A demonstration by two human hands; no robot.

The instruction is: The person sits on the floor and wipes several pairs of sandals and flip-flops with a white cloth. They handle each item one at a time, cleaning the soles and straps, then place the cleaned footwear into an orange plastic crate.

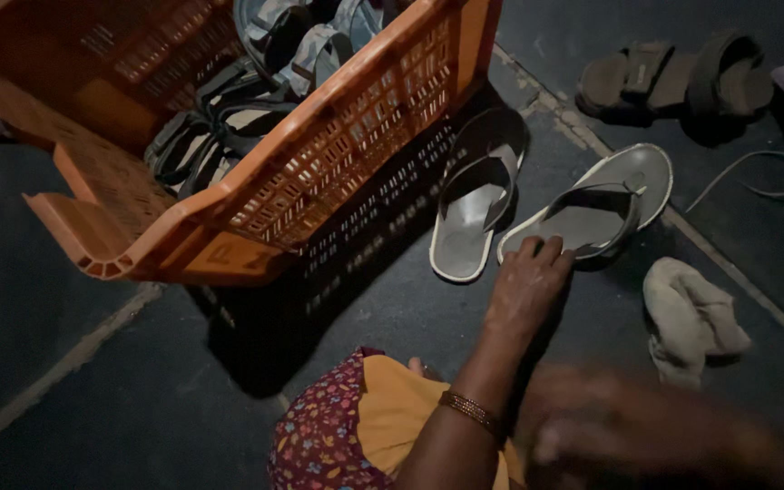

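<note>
Blurred right hand (pixel 628 426), its grip unreadable, hangs low as left hand (pixel 526 289) rests loosely spread fingers (pixel 551 249) on a grey flip-flop (pixel 592 210) beside the tilted orange crate (pixel 338 136), which might tip over if nudged.

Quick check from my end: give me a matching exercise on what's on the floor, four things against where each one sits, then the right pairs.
Things:
1. orange crate
2. grey flip-flop
3. pale cloth
4. dark sandals

Places:
A. top right, on the floor
B. under the left hand fingertips
C. upper left, strappy sandals inside
D. right of the left hand, crumpled

Pairs: 1-C, 2-B, 3-D, 4-A
</note>
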